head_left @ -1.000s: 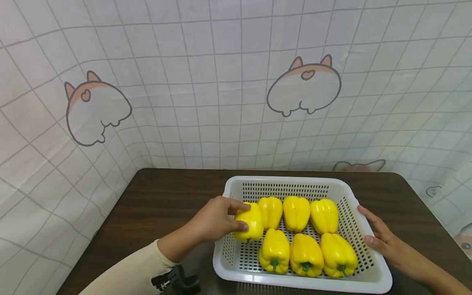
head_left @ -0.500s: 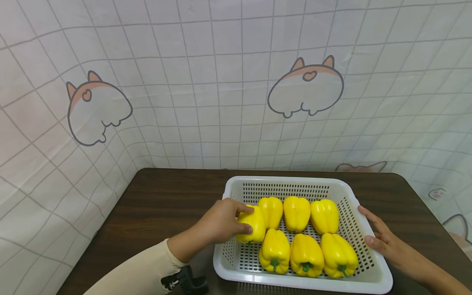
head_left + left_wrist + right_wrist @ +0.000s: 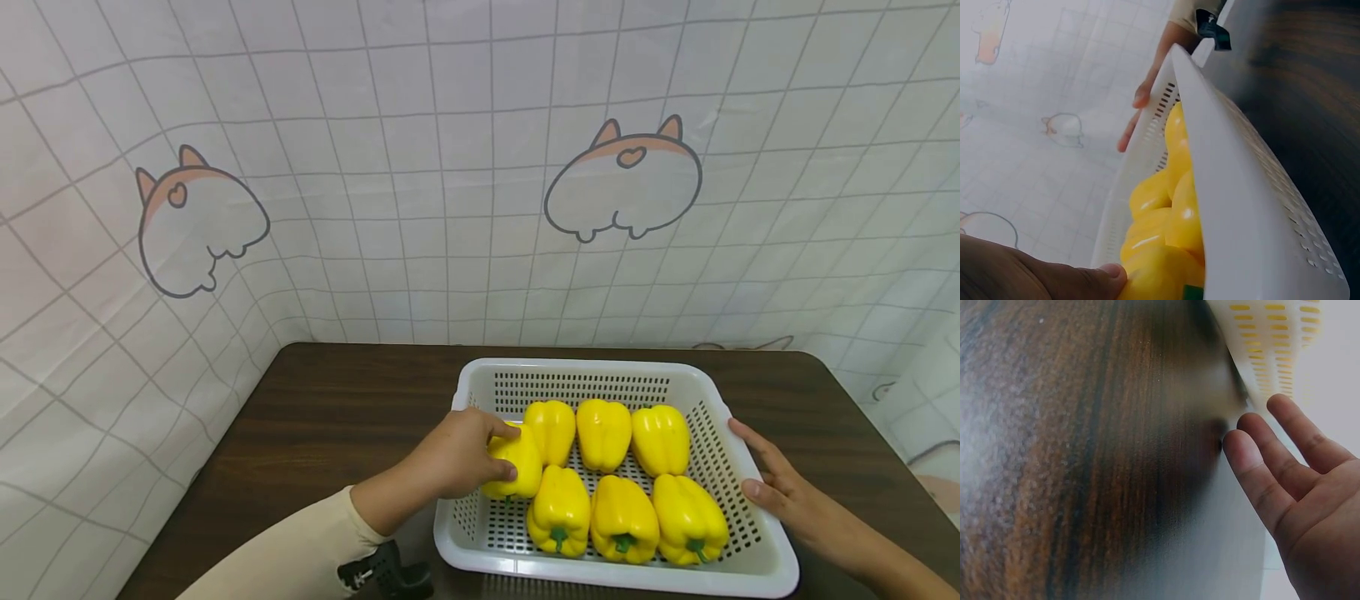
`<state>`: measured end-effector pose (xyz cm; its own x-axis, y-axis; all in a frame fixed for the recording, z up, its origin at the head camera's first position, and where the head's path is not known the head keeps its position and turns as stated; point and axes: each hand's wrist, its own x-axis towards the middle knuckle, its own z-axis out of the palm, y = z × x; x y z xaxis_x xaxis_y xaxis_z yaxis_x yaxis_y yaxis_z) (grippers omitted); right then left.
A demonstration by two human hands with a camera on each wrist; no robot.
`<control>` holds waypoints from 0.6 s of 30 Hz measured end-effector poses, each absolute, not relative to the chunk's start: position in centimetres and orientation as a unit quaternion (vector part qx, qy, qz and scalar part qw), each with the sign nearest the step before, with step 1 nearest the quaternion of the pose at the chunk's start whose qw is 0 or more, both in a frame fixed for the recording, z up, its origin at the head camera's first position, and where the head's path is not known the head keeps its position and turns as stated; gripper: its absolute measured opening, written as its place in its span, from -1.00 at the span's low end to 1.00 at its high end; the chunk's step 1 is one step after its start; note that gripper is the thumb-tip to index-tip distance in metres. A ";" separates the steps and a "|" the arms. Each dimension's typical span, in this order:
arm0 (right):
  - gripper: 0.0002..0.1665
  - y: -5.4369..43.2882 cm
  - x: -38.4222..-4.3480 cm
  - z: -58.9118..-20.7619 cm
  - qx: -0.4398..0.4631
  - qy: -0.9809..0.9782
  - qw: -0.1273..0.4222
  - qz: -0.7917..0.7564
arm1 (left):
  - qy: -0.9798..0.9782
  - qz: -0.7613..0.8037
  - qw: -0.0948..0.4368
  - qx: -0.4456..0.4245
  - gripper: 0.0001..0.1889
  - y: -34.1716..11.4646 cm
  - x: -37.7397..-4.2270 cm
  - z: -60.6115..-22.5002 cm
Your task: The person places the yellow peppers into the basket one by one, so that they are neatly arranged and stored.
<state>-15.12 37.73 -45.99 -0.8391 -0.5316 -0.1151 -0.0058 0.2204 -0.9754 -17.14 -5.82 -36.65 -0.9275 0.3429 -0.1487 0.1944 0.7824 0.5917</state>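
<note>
In the head view my left hand (image 3: 457,457) holds a glossy yellow bell pepper (image 3: 525,461) at the left end of a white perforated basket (image 3: 585,364), thumb and fingers on its left side. Its green stem faces the front edge. Several more yellow bell peppers (image 3: 603,435) lie in two rows beside it. The left wrist view shows my left thumb (image 3: 1100,278) against that pepper (image 3: 1160,269). My right hand (image 3: 783,487) touches the basket's right rim with thumb and a finger. In the right wrist view its other fingers (image 3: 1247,453) extend straight outside the basket (image 3: 1266,337).
The basket stands on a dark wood-grain table (image 3: 352,400), near its front edge. Behind and beside the table hangs a white gridded cloth (image 3: 405,208) printed with cartoon animals. A black strapped device (image 3: 390,573) sits on my left wrist.
My left hand has moved slightly right and towards the front with the pepper, bringing it close against the neighbouring peppers. My right hand has stayed at the rim.
</note>
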 end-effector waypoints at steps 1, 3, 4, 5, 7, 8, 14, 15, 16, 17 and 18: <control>-0.15 37.7 -15.1 -46.0 -0.180 0.750 0.219 -0.597 | 0.937 0.293 0.125 0.145 -0.49 -5.8 -17.2 -36.6; -0.16 37.7 -15.2 -46.0 -0.182 0.749 0.219 -0.598 | 0.939 0.286 0.124 0.144 -0.50 -5.6 -17.3 -36.6; -0.15 37.8 -15.2 -46.0 -0.184 0.748 0.219 -0.599 | 0.940 0.282 0.125 0.144 -0.50 -5.6 -17.3 -36.7; -0.15 37.8 -15.2 -46.0 -0.185 0.747 0.219 -0.599 | 0.941 0.281 0.124 0.144 -0.50 -5.5 -17.3 -36.7; -0.15 37.7 -15.2 -46.1 -0.188 0.746 0.219 -0.600 | 0.941 0.279 0.125 0.144 -0.51 -5.4 -17.3 -36.8; -0.15 37.7 -15.2 -46.1 -0.189 0.745 0.219 -0.601 | 0.941 0.278 0.124 0.144 -0.51 -5.3 -17.4 -36.8; -0.15 37.9 -15.3 -46.3 -0.183 0.751 0.219 -0.595 | 0.945 0.265 0.124 0.145 -0.50 -5.0 -17.4 -36.9; -0.15 37.9 -15.3 -46.3 -0.181 0.755 0.218 -0.592 | 0.945 0.264 0.126 0.143 -0.50 -5.0 -17.3 -36.9; -0.16 38.0 -15.3 -46.4 -0.178 0.757 0.218 -0.589 | 0.946 0.263 0.128 0.143 -0.50 -4.9 -17.3 -36.9; -0.16 38.0 -15.3 -46.4 -0.176 0.759 0.218 -0.587 | 0.945 0.264 0.131 0.141 -0.50 -4.8 -17.3 -37.0; -0.17 38.0 -15.3 -46.5 -0.175 0.761 0.217 -0.586 | 0.945 0.264 0.133 0.139 -0.50 -4.8 -17.3 -37.1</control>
